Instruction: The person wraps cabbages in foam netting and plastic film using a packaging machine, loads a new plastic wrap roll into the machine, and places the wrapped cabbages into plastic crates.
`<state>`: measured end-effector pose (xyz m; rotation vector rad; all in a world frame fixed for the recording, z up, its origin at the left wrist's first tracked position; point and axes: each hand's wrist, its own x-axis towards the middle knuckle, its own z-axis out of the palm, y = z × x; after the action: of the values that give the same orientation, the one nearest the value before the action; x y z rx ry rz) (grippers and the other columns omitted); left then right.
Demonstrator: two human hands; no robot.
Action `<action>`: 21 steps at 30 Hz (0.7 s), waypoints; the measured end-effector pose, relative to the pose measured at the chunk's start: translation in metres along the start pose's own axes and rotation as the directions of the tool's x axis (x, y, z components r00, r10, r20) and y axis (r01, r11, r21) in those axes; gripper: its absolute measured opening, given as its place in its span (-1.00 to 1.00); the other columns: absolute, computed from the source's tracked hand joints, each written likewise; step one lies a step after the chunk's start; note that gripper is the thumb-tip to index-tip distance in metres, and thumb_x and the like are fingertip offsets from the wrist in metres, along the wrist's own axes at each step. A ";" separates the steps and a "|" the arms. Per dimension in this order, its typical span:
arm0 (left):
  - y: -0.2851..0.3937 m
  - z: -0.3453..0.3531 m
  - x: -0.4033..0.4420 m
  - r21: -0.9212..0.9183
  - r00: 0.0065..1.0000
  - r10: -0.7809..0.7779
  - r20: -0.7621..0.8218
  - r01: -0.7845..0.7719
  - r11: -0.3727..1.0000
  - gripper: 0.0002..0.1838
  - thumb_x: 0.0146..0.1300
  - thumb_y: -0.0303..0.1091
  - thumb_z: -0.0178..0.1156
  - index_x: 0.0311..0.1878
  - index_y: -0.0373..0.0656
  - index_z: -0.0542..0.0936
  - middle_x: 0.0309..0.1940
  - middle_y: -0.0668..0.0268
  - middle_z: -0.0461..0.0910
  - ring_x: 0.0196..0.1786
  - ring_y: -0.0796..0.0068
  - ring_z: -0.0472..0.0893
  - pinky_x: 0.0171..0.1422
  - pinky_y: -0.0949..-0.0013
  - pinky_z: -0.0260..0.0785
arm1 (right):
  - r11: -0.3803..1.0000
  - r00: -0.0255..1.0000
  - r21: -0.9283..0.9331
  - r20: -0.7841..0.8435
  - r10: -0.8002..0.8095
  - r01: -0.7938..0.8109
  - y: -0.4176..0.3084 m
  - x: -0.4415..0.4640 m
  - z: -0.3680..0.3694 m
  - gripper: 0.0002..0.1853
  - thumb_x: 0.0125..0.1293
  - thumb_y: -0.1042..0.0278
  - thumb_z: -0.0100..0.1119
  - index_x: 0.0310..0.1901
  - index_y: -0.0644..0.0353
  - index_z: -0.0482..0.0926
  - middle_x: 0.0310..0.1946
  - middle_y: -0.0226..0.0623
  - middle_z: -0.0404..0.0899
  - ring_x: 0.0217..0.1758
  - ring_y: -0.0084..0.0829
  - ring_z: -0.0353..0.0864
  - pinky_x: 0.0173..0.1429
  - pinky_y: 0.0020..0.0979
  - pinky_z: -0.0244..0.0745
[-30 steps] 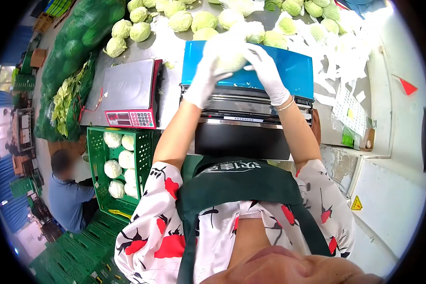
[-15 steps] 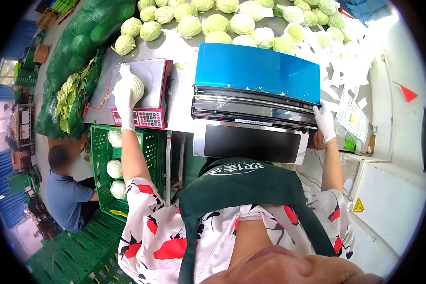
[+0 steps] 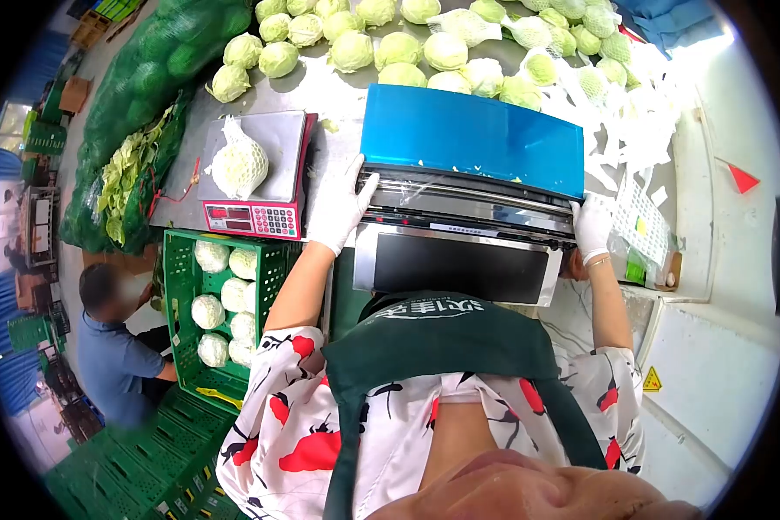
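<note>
A blue-topped film wrapping machine [image 3: 472, 143] stands on the table in front of me. My left hand [image 3: 341, 206], in a white glove, is at its left end, thumb and finger apart at the edge. At the right end, my gloved right hand [image 3: 592, 227] has its fingers bent against the machine's side; the fingertips are partly hidden. A cabbage in a white foam net [image 3: 239, 169] sits on the red scale [image 3: 288, 186], left of my left hand and touched by neither hand.
Loose cabbages [image 3: 399, 48] and netted ones [image 3: 594, 82] lie along the back, near white foam nets [image 3: 637, 130]. Below the scale, a green crate [image 3: 180, 303] holds several pale cabbages. A seated person [image 3: 117, 347] is beside it. Green mesh sacks [image 3: 139, 95] line the left.
My left hand has let go of the netted cabbage on the scale and moved right to the wrapping machine's left end. My right hand stays at the right end.
</note>
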<state>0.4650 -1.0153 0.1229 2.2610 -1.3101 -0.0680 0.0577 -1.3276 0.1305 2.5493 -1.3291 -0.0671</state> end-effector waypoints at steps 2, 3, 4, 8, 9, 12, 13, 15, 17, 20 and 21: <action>0.003 -0.009 -0.004 -0.009 1.000 0.011 0.018 -0.011 1.000 -0.37 0.39 -0.17 0.23 0.44 -0.28 0.38 0.20 -0.04 0.58 0.27 0.03 0.53 0.49 0.10 0.25 | 1.000 1.000 0.012 -0.030 -0.009 0.010 0.001 0.000 0.001 -0.62 0.36 0.00 0.28 -0.21 0.22 0.56 -0.30 -0.12 0.65 -0.13 -0.12 0.66 -0.06 -0.17 0.60; 0.004 -0.012 -0.002 -0.013 0.999 0.022 0.030 -0.021 1.000 -0.34 0.40 -0.18 0.23 0.47 -0.27 0.34 0.19 -0.05 0.58 0.26 0.03 0.53 0.50 0.09 0.23 | 1.000 0.999 0.014 -0.037 -0.012 0.013 0.000 0.001 0.001 -0.62 0.36 0.00 0.27 -0.21 0.22 0.56 -0.30 -0.13 0.64 -0.13 -0.12 0.66 -0.07 -0.17 0.60; -0.001 -0.011 -0.001 -0.031 0.997 0.078 -0.006 -0.078 0.996 -0.21 0.39 -0.16 0.22 0.58 -0.20 0.16 0.22 0.03 0.60 0.30 0.02 0.53 0.51 0.06 0.23 | 1.000 0.999 0.014 -0.041 -0.016 0.016 0.001 0.000 0.001 -0.63 0.37 0.00 0.26 -0.21 0.22 0.56 -0.31 -0.13 0.64 -0.13 -0.13 0.66 -0.09 -0.17 0.61; -0.003 -0.013 -0.007 0.030 0.981 0.192 -0.016 -0.191 0.981 -0.06 0.34 -0.26 0.25 0.58 -0.47 -0.07 0.24 0.00 0.57 0.32 0.06 0.49 0.57 0.07 0.14 | 0.998 0.991 0.004 -0.115 -0.064 0.065 0.007 -0.001 0.004 -0.63 0.41 0.00 0.21 -0.18 0.22 0.55 -0.34 -0.15 0.63 -0.17 -0.13 0.66 -0.17 -0.17 0.62; -0.003 -0.015 -0.011 0.011 0.986 0.163 -0.011 -0.163 0.987 -0.05 0.33 -0.26 0.25 0.58 -0.47 -0.08 0.26 -0.01 0.56 0.33 0.05 0.48 0.58 0.07 0.13 | 0.997 0.986 0.007 -0.149 -0.079 0.081 0.009 -0.003 0.004 -0.63 0.41 0.00 0.21 -0.18 0.21 0.55 -0.34 -0.15 0.62 -0.18 -0.12 0.66 -0.19 -0.17 0.62; -0.008 -0.010 -0.016 -0.014 0.996 0.084 0.038 -0.084 0.996 0.02 0.30 -0.24 0.26 0.59 -0.46 -0.16 0.32 -0.02 0.53 0.38 0.01 0.44 0.61 0.07 0.07 | 0.997 0.985 0.076 -0.170 0.014 -0.001 0.012 0.003 -0.032 -0.67 0.43 0.02 0.19 -0.13 0.17 0.56 -0.35 -0.13 0.62 -0.22 -0.10 0.66 -0.22 -0.13 0.59; -0.013 -0.006 -0.015 -0.071 0.996 0.091 0.024 -0.089 0.994 0.03 0.30 -0.24 0.24 0.60 -0.43 -0.19 0.32 0.02 0.54 0.39 -0.01 0.43 0.60 0.09 0.06 | 0.975 0.978 0.220 -0.202 0.059 -0.014 0.016 0.009 -0.043 -0.69 0.44 0.02 0.18 -0.09 0.12 0.57 -0.33 -0.13 0.64 -0.24 -0.05 0.67 -0.23 -0.08 0.56; -0.009 -0.006 -0.009 -0.073 0.999 -0.001 0.038 0.004 0.997 0.02 0.31 -0.24 0.23 0.62 -0.39 -0.18 0.29 0.05 0.57 0.38 0.01 0.45 0.59 0.10 0.07 | 0.950 0.980 0.312 -0.180 0.081 -0.021 0.022 0.030 -0.079 -0.67 0.44 -0.02 0.18 -0.14 0.12 0.63 -0.32 -0.04 0.67 -0.25 0.00 0.68 -0.22 -0.07 0.53; -0.006 -0.004 0.004 -0.120 0.998 -0.042 0.056 0.048 0.992 0.02 0.29 -0.19 0.29 0.61 -0.37 -0.10 0.19 0.04 0.64 0.37 0.02 0.45 0.57 0.08 0.09 | 0.930 0.989 0.367 -0.127 0.079 -0.027 0.041 0.060 -0.092 -0.58 0.42 -0.10 0.20 -0.10 0.14 0.67 -0.34 -0.04 0.71 -0.23 0.03 0.70 -0.18 -0.06 0.54; 0.025 -0.001 0.028 0.158 0.979 0.157 -0.128 -0.136 0.978 -0.12 0.30 -0.11 0.33 0.55 -0.31 0.17 0.31 -0.07 0.50 0.41 -0.11 0.40 0.55 -0.05 0.10 | 0.740 0.967 0.626 0.208 0.147 -0.247 0.051 0.116 -0.136 -0.52 0.37 -0.17 0.22 -0.20 0.19 0.71 -0.50 -0.18 0.69 -0.46 -0.21 0.69 -0.28 -0.20 0.56; 0.040 -0.001 0.034 0.172 0.958 0.251 -0.136 -0.226 0.959 -0.15 0.26 -0.09 0.38 0.50 -0.32 0.27 0.32 -0.14 0.44 0.35 -0.11 0.43 0.52 -0.02 0.17 | 0.782 0.988 0.605 0.100 0.114 -0.151 0.063 0.139 -0.122 -0.50 0.34 -0.17 0.21 -0.34 0.20 0.73 -0.58 -0.24 0.64 -0.56 -0.37 0.61 -0.36 -0.26 0.49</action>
<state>0.4510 -1.0587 0.1494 2.1630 -1.5370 0.3020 0.1073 -1.4488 0.2753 2.9656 -1.7864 0.3889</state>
